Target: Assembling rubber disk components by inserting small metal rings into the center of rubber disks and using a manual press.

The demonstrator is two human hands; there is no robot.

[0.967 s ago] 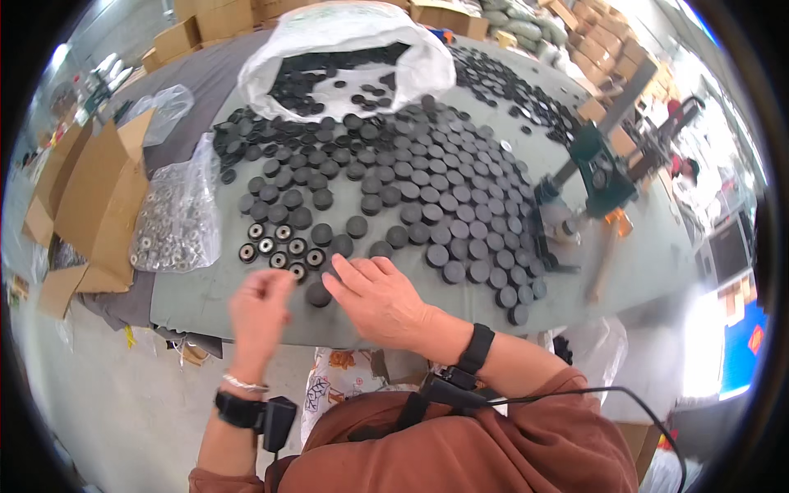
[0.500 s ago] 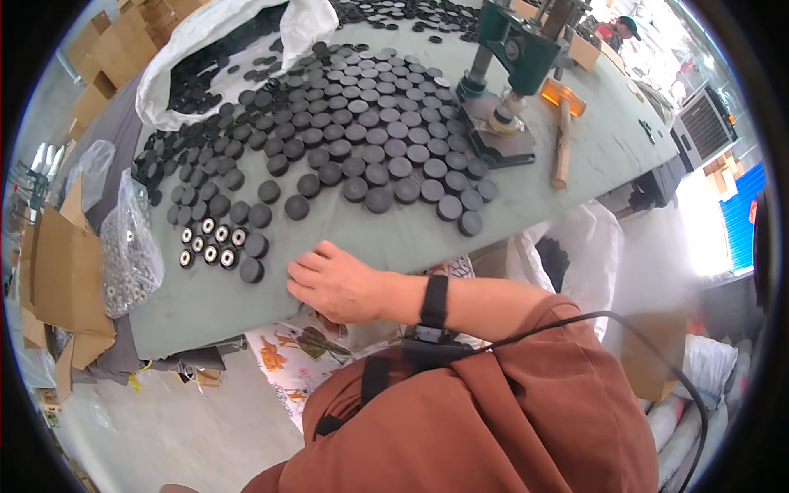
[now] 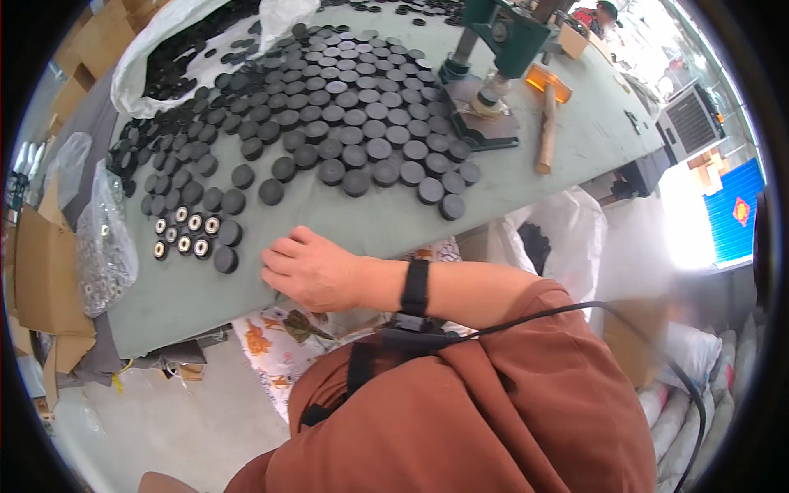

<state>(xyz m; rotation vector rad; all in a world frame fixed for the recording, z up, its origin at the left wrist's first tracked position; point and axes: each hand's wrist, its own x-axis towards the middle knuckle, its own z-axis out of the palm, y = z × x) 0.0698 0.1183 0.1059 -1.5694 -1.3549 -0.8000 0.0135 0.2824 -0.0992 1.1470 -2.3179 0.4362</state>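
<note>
The right hand (image 3: 311,267) lies palm down on the grey-green table (image 3: 575,140) near its front edge, fingers loosely spread and holding nothing; a black wristband sits on its forearm. The left hand is out of view. At about ten o'clock from the hand, just beyond the fingertips, sits a small cluster of black discs with pale centres (image 3: 185,232), a plain black disc at its near corner. From twelve to two o'clock spreads the big field of black round discs (image 3: 345,107), well apart from the knuckles. A strip of bare tabletop runs between hand and discs. A clear bag of metal rings (image 3: 103,246) lies at nine o'clock, the green press (image 3: 493,49) and a wooden-handled mallet (image 3: 546,123) at one o'clock.
</note>
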